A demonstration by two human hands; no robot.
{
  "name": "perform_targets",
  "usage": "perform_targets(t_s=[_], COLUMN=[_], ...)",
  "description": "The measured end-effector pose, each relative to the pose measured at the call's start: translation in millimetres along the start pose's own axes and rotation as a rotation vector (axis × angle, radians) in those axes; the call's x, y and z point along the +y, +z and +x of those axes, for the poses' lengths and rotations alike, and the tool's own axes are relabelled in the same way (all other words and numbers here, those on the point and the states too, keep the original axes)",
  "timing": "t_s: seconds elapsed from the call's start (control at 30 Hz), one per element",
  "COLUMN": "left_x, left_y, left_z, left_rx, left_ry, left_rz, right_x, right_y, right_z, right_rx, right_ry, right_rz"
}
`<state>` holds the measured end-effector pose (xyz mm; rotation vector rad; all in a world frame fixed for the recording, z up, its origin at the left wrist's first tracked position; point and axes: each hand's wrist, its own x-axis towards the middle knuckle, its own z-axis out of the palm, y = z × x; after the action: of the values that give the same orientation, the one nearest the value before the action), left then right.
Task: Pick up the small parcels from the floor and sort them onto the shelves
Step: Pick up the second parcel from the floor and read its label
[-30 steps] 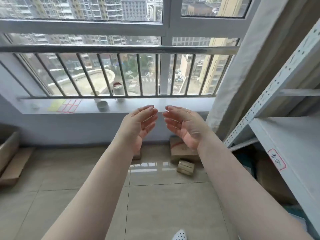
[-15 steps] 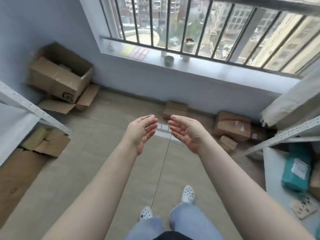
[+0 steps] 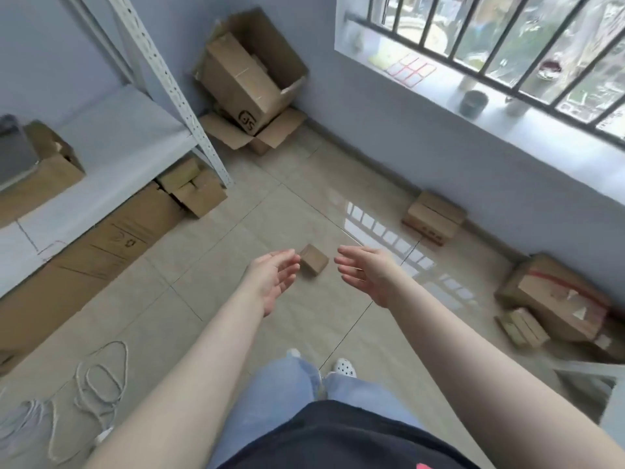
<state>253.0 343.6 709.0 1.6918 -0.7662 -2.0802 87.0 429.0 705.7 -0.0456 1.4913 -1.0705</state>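
A small brown cardboard parcel (image 3: 314, 259) lies on the tiled floor in the middle of the view. My left hand (image 3: 275, 279) and my right hand (image 3: 367, 275) are held out in front of me, palms facing each other, fingers apart, empty. The parcel shows in the gap between them, lower down on the floor. Another small parcel (image 3: 434, 216) lies by the wall under the window. A larger taped box (image 3: 554, 296) with a flat packet (image 3: 522, 326) beside it sits at the right. A white metal shelf (image 3: 111, 147) stands at the left.
An open cardboard box (image 3: 250, 76) leans in the far corner. Flattened cartons (image 3: 101, 245) and small boxes (image 3: 194, 187) lie under the left shelf, which bears a box (image 3: 50, 170). White cord (image 3: 98, 377) is coiled on the floor at lower left. My feet (image 3: 345, 367) are below.
My view has swung down and to the left, from the window to the floor and left shelf. Both hands stay open and close together, and the small parcel has come into view between them.
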Motion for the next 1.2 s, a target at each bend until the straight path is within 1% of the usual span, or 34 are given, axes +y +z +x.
perform_targets(t_s=[0.13,0.33,0.43,0.63,0.77,0.9,1.03,1.2], left_x=[19.1,66.3,98.1,183.5,238.0,267.5,284.0,321.0], left_y=[-23.2,-50.0,-74.8,-149.9,-178.5,-174.3,-145.8,-103.2], left_z=[15.6,62.2,92.5,156.9,194.0,228.1,258.0,301.1], left_rx=[0.027,-0.03,-0.073,-0.115,-0.149,-0.186,-0.257,-0.289], left_ry=[-0.002,-0.012,-0.037,-0.086,-0.091,-0.121,-0.184,-0.148], left_rz=[-0.045,0.011,0.065,0.192,0.287,0.349,0.42,0.506], right_x=[-2.2,-14.8,-21.1,-33.1,-46.9,-57.7,-78.3,-115.3], right_y=[26.9,73.3,104.8,184.6,235.2,262.2,264.4,257.5], right_z=[22.6,68.7,93.9,141.0,164.7,184.6,211.1,263.9], right_rx=[-0.015,0.022,0.077,0.218,0.263,0.31,0.347,0.363], right_ry=[0.049,0.063,0.077,0.129,0.158,0.169,0.188,0.211], right_rz=[-0.042,-0.026,0.029,0.191,0.304,0.35,0.423,0.489])
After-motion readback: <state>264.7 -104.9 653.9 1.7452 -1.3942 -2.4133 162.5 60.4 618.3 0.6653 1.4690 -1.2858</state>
